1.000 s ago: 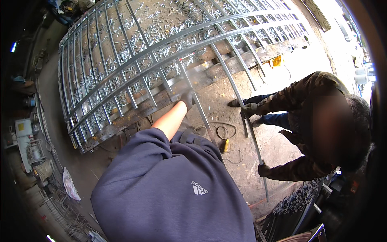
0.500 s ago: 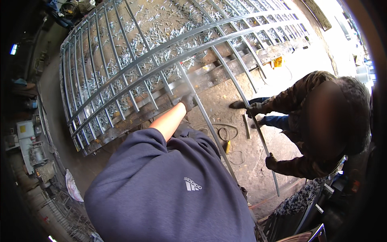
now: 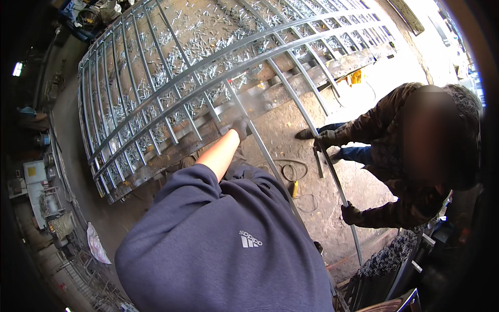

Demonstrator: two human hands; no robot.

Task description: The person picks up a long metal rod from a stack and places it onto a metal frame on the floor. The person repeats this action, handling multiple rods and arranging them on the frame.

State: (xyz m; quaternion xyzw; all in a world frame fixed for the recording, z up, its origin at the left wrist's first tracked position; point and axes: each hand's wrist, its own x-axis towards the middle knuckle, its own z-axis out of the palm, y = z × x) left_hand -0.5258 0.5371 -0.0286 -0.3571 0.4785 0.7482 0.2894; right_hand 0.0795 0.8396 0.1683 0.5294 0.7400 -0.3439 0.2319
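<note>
A dark glove covers my left hand (image 3: 240,128), which is closed round a long thin metal bar (image 3: 271,162). The bar slants from the curved rails of a metal grille (image 3: 171,86) down past my right side. Of my right hand (image 3: 318,247) only a small dark gloved part shows beside my sweatshirt, close to the bar's near end; its fingers are hidden. Across from me on the right, a co-worker in a camouflage jacket (image 3: 387,112) grips a second metal bar (image 3: 332,169) with two gloved hands. That bar also reaches toward the grille.
Many short shiny metal pieces (image 3: 218,31) lie scattered on the worktable (image 3: 270,106) under the grille. A cable (image 3: 299,166) and a yellow-handled tool (image 3: 294,189) are on the floor between us. Bundled metal tubes (image 3: 387,255) stand at the lower right.
The view has shifted slightly. Beside me, the co-worker's head and upper body have moved a little to the right and up. My left hand stays at the same bar.
</note>
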